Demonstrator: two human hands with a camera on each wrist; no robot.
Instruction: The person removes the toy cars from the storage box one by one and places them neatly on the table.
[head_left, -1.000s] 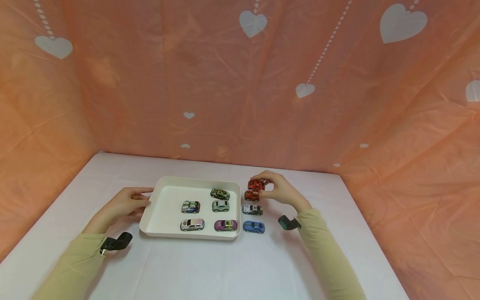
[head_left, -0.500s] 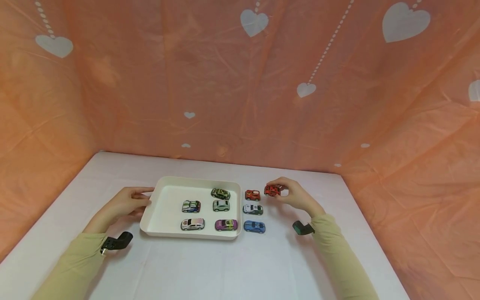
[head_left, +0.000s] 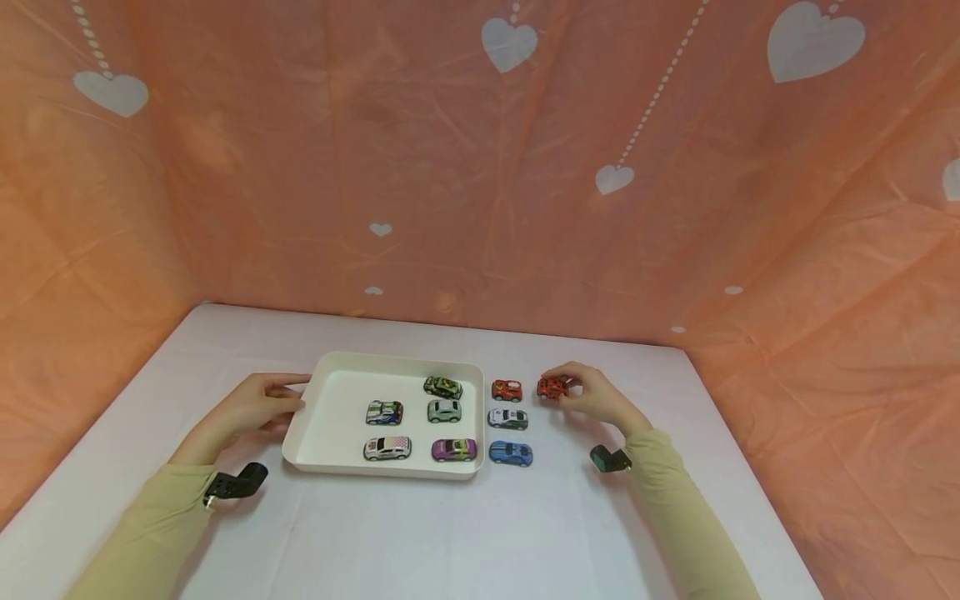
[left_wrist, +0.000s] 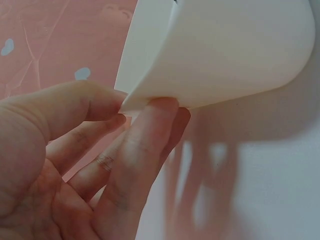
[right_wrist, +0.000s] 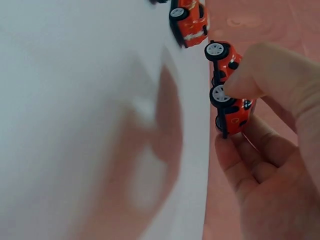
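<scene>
My left hand [head_left: 250, 411] is at the left side of a white tray [head_left: 309, 423]. In the left wrist view its thumb and fingers pinch the tray rim [left_wrist: 150, 82]. To the right of the tray, my right hand [head_left: 596, 398] holds a red toy car [head_left: 551, 388] between thumb and fingers. The right wrist view shows this car [right_wrist: 232, 117] from its wheel side, with the thumb across its middle. A second red toy car [head_left: 507, 390] stands between the tray and that hand.
Inside the tray are several toy cars, among them a purple one [head_left: 453, 450] and a camouflage one [head_left: 443, 387]. Below the second red car stand a white-and-green car [head_left: 507, 418] and a blue car [head_left: 511, 452]. Orange cloth walls [head_left: 450, 167] border the white table [head_left: 375, 533].
My right hand has carried the red toy car rightward, away from the other red car, then slightly down. The left hand and tray have stayed in place.
</scene>
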